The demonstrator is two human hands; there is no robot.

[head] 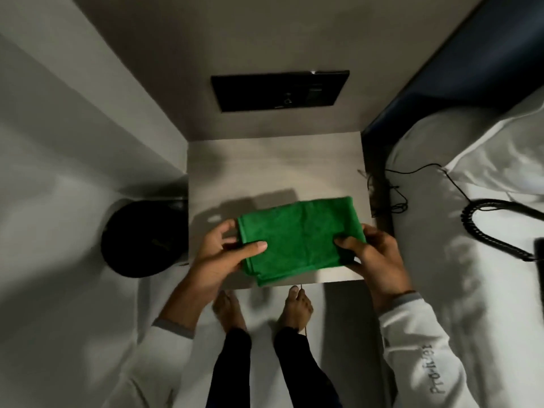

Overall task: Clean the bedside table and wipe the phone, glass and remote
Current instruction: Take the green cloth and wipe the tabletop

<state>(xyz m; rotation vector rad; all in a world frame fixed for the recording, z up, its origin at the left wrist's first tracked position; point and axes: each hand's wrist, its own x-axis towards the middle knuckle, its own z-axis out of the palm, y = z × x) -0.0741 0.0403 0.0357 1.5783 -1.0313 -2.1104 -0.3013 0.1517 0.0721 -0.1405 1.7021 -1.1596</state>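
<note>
The pale, smooth, square desk (273, 160) is sitting in the corner beside the white bed (441, 231). Over its front edge, a folded green terry cloth (297, 240) is hanging flat, both hands pinching it: left hand (219, 254) thumb-on-top, right hand (374, 254) gripping the opposite end.

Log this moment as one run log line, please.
stage: cloth prep | left hand: holding green cloth | right hand: holding green cloth | bedside table: not yet wiped | phone, glass, remote: not identifiable
</note>
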